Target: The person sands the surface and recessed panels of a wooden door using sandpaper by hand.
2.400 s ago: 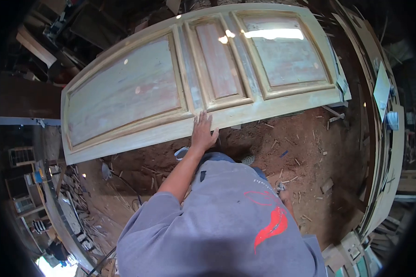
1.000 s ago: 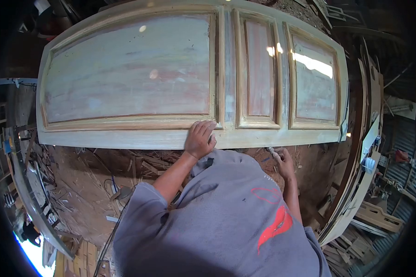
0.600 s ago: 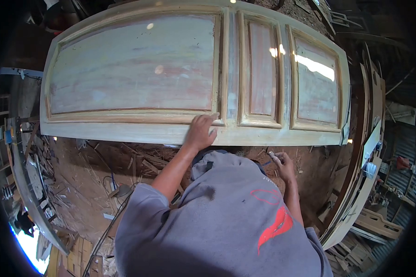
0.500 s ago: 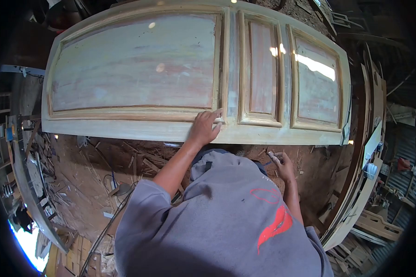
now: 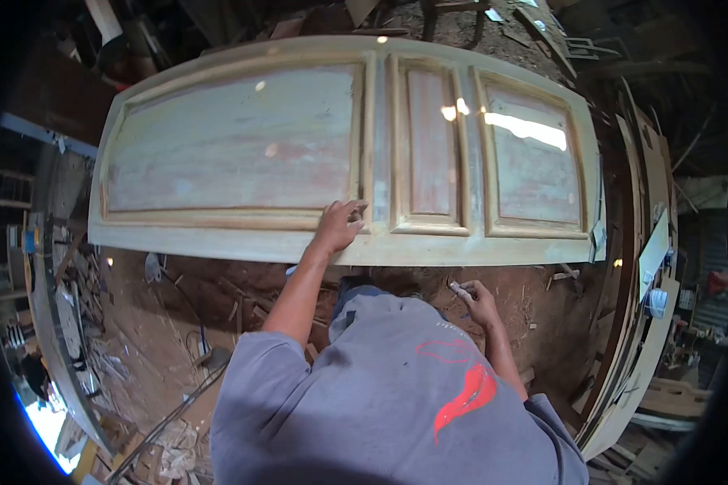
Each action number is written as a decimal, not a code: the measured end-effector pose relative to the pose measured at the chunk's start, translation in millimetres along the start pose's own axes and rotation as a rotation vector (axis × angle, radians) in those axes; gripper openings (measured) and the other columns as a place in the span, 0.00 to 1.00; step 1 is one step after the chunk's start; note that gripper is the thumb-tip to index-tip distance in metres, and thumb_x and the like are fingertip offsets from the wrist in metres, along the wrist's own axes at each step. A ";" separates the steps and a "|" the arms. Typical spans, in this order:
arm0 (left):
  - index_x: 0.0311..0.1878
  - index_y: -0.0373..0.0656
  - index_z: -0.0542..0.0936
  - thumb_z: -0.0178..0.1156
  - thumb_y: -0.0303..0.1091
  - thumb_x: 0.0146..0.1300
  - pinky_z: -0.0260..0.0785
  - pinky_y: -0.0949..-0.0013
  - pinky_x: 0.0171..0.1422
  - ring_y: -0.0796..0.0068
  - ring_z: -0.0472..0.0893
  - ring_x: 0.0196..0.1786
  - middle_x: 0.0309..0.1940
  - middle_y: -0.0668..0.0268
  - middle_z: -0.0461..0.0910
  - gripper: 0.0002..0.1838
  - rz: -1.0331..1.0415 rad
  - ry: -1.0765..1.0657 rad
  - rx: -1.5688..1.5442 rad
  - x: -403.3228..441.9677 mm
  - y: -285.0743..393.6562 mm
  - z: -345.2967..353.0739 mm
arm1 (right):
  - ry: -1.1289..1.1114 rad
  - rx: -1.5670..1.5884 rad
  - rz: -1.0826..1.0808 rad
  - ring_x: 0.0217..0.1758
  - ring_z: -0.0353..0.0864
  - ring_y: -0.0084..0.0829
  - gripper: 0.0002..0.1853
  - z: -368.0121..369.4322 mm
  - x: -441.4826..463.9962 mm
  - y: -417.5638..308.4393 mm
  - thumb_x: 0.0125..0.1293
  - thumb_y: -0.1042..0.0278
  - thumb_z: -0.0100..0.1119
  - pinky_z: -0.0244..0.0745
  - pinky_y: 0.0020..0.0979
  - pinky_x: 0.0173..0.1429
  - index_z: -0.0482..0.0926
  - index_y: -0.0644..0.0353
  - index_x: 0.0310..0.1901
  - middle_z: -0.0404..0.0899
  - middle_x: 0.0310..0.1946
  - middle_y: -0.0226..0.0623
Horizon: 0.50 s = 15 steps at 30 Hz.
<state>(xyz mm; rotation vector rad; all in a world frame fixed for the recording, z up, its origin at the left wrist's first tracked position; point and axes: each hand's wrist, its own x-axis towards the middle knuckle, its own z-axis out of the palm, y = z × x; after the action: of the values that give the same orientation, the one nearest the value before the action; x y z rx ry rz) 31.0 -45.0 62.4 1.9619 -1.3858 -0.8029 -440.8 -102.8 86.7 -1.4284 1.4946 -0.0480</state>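
Note:
A pale wooden door panel (image 5: 428,252) with three raised-frame sections lies across the view in front of me. My left hand (image 5: 339,225) is on the lower right corner of the large section's moulding, its fingers apart and bent, with nothing visible in them. Off the panel's near edge, my right hand (image 5: 480,305) is closed around a small whitish object (image 5: 461,288), too small to identify. The large section's surface (image 5: 226,145) shows whitish and reddish smears, and bright light reflects off the right section.
Long boards (image 5: 626,323) stand stacked along the right side. Wood scraps and cables (image 5: 170,420) lie on the brown floor (image 5: 170,331) at the lower left. A long beam (image 5: 61,347) runs along the left.
My left hand has moved from the panel's near border onto the moulding corner. My right hand has come up from beside my body with the small object. The view has shifted.

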 end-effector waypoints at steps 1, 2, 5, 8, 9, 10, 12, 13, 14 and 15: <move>0.74 0.57 0.84 0.76 0.34 0.64 0.71 0.50 0.73 0.52 0.82 0.59 0.50 0.61 0.88 0.33 -0.033 -0.029 -0.009 3.0 0.8 0.3 | 0.004 -0.006 0.016 0.49 0.90 0.30 0.24 -4.5 -2.0 1.2 0.76 0.46 0.78 0.84 0.36 0.58 0.89 0.61 0.55 0.94 0.45 0.41; 0.75 0.57 0.83 0.76 0.34 0.64 0.71 0.49 0.74 0.49 0.81 0.61 0.53 0.58 0.88 0.33 -0.065 -0.060 -0.017 5.8 2.4 0.0 | 0.009 -0.009 0.032 0.49 0.90 0.30 0.24 -8.1 -4.0 1.1 0.76 0.46 0.78 0.84 0.36 0.58 0.89 0.61 0.55 0.94 0.45 0.41; 0.78 0.57 0.80 0.76 0.26 0.63 0.79 0.54 0.65 0.59 0.86 0.54 0.50 0.56 0.86 0.39 -0.118 -0.012 -0.179 6.3 -5.1 9.7 | 0.049 -0.040 0.022 0.52 0.92 0.34 0.25 -16.4 -10.4 3.9 0.76 0.42 0.77 0.85 0.38 0.60 0.90 0.60 0.55 0.95 0.47 0.44; 0.82 0.52 0.77 0.74 0.20 0.64 0.79 0.66 0.60 0.77 0.80 0.45 0.39 0.71 0.80 0.41 -0.096 -0.021 -0.326 10.8 -8.7 14.0 | 0.107 -0.023 0.006 0.52 0.93 0.38 0.27 -17.1 -13.5 27.9 0.74 0.41 0.78 0.86 0.41 0.61 0.90 0.60 0.54 0.95 0.48 0.46; 0.82 0.51 0.76 0.75 0.19 0.63 0.80 0.65 0.59 0.76 0.81 0.45 0.40 0.69 0.82 0.42 -0.099 -0.038 -0.343 11.0 -21.8 17.4 | 0.119 -0.012 0.012 0.51 0.92 0.37 0.27 -15.1 -14.9 35.9 0.73 0.40 0.79 0.86 0.40 0.60 0.90 0.60 0.55 0.94 0.47 0.45; 0.83 0.50 0.75 0.75 0.19 0.63 0.80 0.64 0.57 0.75 0.82 0.45 0.41 0.68 0.83 0.44 -0.105 -0.052 -0.360 13.6 -33.7 22.2 | 0.128 -0.003 0.016 0.50 0.92 0.35 0.28 -14.9 -18.2 40.4 0.73 0.40 0.80 0.86 0.39 0.59 0.90 0.61 0.55 0.94 0.47 0.44; 0.84 0.47 0.73 0.75 0.18 0.63 0.78 0.68 0.54 0.78 0.80 0.43 0.37 0.72 0.81 0.45 -0.097 -0.094 -0.373 14.3 -22.2 15.1 | 0.155 0.017 0.044 0.52 0.92 0.38 0.29 -14.1 -26.3 41.7 0.72 0.38 0.79 0.86 0.41 0.60 0.90 0.60 0.55 0.94 0.48 0.47; 0.85 0.46 0.72 0.74 0.18 0.63 0.78 0.69 0.53 0.79 0.80 0.42 0.36 0.72 0.81 0.45 -0.103 -0.092 -0.389 13.9 -22.2 16.8 | 0.157 0.023 0.053 0.52 0.93 0.39 0.30 -13.7 -29.3 41.7 0.72 0.37 0.79 0.86 0.42 0.61 0.91 0.60 0.55 0.94 0.49 0.48; 0.85 0.45 0.71 0.74 0.18 0.63 0.77 0.69 0.52 0.80 0.80 0.42 0.36 0.72 0.82 0.45 -0.115 -0.083 -0.404 12.1 -24.4 16.9 | 0.185 0.047 0.055 0.53 0.93 0.40 0.30 -13.4 -31.7 42.8 0.72 0.37 0.79 0.85 0.42 0.61 0.91 0.60 0.55 0.94 0.49 0.48; 0.85 0.44 0.71 0.74 0.17 0.64 0.77 0.70 0.52 0.80 0.79 0.42 0.36 0.72 0.82 0.46 -0.134 -0.069 -0.418 15.1 -23.1 15.3 | 0.205 0.067 0.055 0.54 0.93 0.40 0.30 -11.5 -33.2 42.3 0.72 0.36 0.78 0.85 0.42 0.61 0.91 0.60 0.55 0.94 0.50 0.48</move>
<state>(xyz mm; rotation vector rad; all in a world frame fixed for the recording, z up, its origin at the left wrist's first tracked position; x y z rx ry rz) 37.1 -55.0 33.1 1.7220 -1.0269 -1.1304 -486.3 -71.9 85.8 -1.3604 1.6821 -0.2142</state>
